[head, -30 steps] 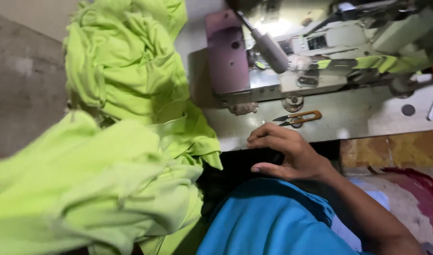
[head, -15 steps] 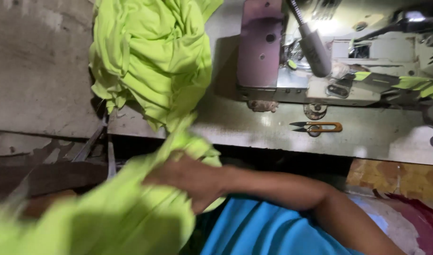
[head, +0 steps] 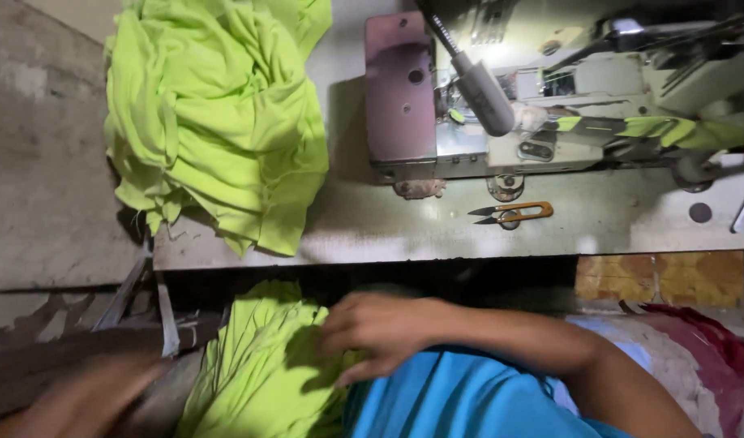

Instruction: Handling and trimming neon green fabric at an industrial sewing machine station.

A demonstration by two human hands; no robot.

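Observation:
A piece of lime-green fabric (head: 258, 365) lies bunched on my lap below the table's front edge. My right hand (head: 380, 328) reaches across from the right and rests on it, fingers curled into the cloth. My left hand (head: 80, 397) is a blur at the bottom left, beside the fabric's left edge; what it holds is unclear. A larger heap of the same green fabric (head: 218, 122) sits on the left end of the sewing table (head: 437, 235), spilling over its front edge.
A sewing machine (head: 550, 97) fills the back right of the table, with a pink end plate (head: 400, 89). Orange-handled thread snips (head: 514, 212) lie in front of it. My blue shirt (head: 461, 401) and red-and-white cloth (head: 696, 365) are at the lower right.
My right hand went from the table's front edge down and left onto the green fabric, which now lies lower on my lap. My left hand has come into view at the bottom left.

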